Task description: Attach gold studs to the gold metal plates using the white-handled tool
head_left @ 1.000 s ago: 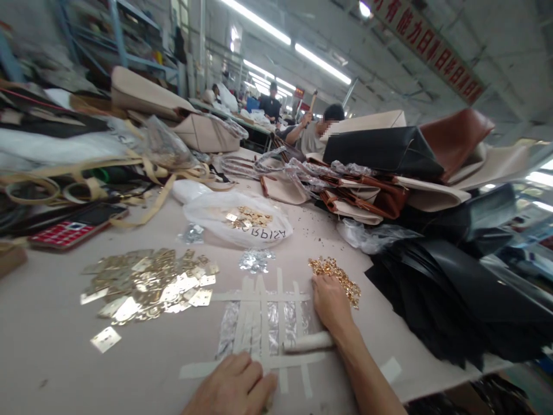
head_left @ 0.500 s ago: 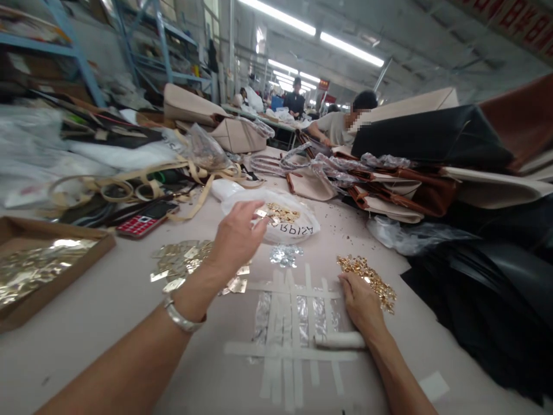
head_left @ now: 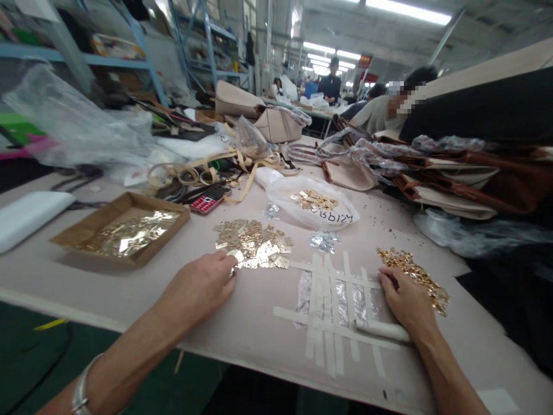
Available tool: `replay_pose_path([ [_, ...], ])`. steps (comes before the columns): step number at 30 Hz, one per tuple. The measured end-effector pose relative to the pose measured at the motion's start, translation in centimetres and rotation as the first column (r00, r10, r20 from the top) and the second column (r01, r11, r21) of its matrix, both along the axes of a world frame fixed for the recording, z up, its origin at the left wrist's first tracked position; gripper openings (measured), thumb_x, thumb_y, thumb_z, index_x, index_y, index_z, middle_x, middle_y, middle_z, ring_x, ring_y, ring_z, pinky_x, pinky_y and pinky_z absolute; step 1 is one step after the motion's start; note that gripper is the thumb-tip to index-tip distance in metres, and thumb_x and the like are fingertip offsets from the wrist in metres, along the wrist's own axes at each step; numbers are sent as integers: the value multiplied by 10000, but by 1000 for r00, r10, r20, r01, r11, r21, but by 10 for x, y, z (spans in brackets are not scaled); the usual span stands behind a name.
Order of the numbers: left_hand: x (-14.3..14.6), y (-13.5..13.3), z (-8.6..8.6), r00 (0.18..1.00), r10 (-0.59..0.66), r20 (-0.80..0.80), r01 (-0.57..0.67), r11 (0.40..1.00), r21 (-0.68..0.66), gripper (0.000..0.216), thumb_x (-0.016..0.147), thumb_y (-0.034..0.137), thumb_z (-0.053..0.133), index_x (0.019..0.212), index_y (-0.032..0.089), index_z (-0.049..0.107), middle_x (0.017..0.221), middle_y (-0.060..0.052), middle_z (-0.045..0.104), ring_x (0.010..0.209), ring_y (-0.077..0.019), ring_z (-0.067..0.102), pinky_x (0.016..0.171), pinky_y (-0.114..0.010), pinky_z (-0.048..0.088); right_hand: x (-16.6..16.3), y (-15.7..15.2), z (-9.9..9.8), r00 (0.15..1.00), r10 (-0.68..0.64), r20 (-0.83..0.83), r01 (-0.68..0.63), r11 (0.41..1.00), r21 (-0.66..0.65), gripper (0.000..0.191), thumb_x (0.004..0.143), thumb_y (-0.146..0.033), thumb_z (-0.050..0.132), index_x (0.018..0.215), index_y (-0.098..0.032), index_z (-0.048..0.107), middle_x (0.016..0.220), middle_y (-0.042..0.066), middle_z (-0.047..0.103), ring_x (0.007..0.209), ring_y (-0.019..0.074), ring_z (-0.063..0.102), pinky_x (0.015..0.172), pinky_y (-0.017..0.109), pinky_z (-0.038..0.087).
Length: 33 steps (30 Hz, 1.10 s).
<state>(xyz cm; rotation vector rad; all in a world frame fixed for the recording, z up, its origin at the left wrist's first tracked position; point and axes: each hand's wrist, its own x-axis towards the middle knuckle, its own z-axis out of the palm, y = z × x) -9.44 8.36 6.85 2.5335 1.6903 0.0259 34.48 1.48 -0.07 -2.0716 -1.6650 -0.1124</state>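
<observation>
A: What's the left hand (head_left: 205,283) doing?
B: Its fingers are bunched at the near left edge of the pile of flat gold plates (head_left: 254,242). I can't tell whether they pinch one.
A: And the right hand (head_left: 404,295)?
B: Loosely curled, just beside the near left side of the small gold pieces (head_left: 417,271); I can't see whether it grips any.
A: Between them?
B: Crossed tape strips (head_left: 319,305) on the table, with a white roll (head_left: 380,329) near the right wrist.
A: Farther out?
B: Silver pieces (head_left: 324,242), then a white bag (head_left: 280,193) bearing more gold pieces (head_left: 317,200). Far left, a cardboard tray (head_left: 166,242) holds shiny plates.
</observation>
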Motion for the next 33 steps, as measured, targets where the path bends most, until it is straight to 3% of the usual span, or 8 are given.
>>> replay_pose_path([
  [7,1,-13,-8,1000,-17,-22,18,998,53,206,908,129,480,927,151,684,920,-131,724,933,-292,680,821,-381,520,-2,-3,1,1000,2,-23,-1,1000,19,368,898,-452,477,1000,-206,730,902,91,772,819,261,717,806,388,540],
  [11,2,-14,-6,999,-22,23,21,997,72,279,873,61,446,974,139,694,851,-138,732,869,-283,706,775,-360,546,-2,-4,5,993,38,-113,-24,993,118,366,889,-472,519,982,-200,745,918,90,776,792,244,709,795,383,546],
  [16,-7,-8,-8,990,-12,140,1,997,83,389,897,109,408,1169,149,683,1082,-136,761,985,-268,726,879,-363,555,-27,-13,25,948,85,-306,-20,977,211,304,853,-455,631,964,-206,766,972,93,782,837,240,707,841,388,549],
  [18,-9,-5,-10,977,14,215,-34,995,88,401,910,175,411,1200,154,687,1186,-133,743,1061,-275,714,937,-374,542,-54,-21,37,887,113,-448,-32,982,185,286,824,-447,687,960,-208,770,907,78,776,806,227,699,812,374,551],
  [20,-6,-6,-11,955,51,291,-79,993,87,406,915,244,415,1187,173,708,1188,-108,750,1052,-271,722,928,-365,549,-88,-29,46,727,163,-667,-93,986,140,290,820,-435,720,994,-205,751,831,51,759,727,195,682,703,327,548],
  [24,13,-18,-11,830,174,530,-119,983,-138,394,864,368,490,1118,210,746,878,-21,801,773,-208,755,700,-283,575,-153,-41,55,447,222,-866,-269,957,106,160,842,-354,727,898,-206,754,738,9,725,700,154,658,703,290,533],
  [27,34,-31,-11,703,256,663,-45,947,-318,409,804,398,550,1095,205,761,719,7,769,655,-194,726,607,-275,551,-184,-43,57,401,251,-881,-343,933,110,102,865,-291,707,905,-223,772,794,1,738,745,143,654,738,279,515],
  [33,63,-51,-9,626,170,761,63,962,-266,350,797,331,541,1015,228,795,784,4,786,656,-172,711,626,-254,571,-205,-42,57,452,281,-847,-336,933,130,86,880,-270,704,892,-223,776,847,4,739,795,149,646,750,269,500],
])
